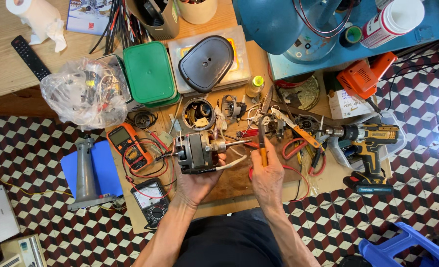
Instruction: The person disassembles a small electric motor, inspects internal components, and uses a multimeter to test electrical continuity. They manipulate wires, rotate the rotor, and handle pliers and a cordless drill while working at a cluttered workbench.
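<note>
Head view, left hand (199,175): I've got it cupped under the small electric motor (197,151), fingers wrapped around the body, shaft pointing right.
Right hand (268,173): I'm pinching the orange-handled pliers (262,141), tip raised just beside the shaft.
Motor: held over the wooden desk (239,180), above my lap.
Left of me: orange multimeter (129,144), red leads, analog meter (150,200).
Right of me: cordless drill (365,141).
Beyond: green box (149,72), black oval cover (205,63).

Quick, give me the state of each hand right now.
Left hand: closed, holding the motor.
Right hand: closed, holding pliers upright beside the motor shaft.
</note>
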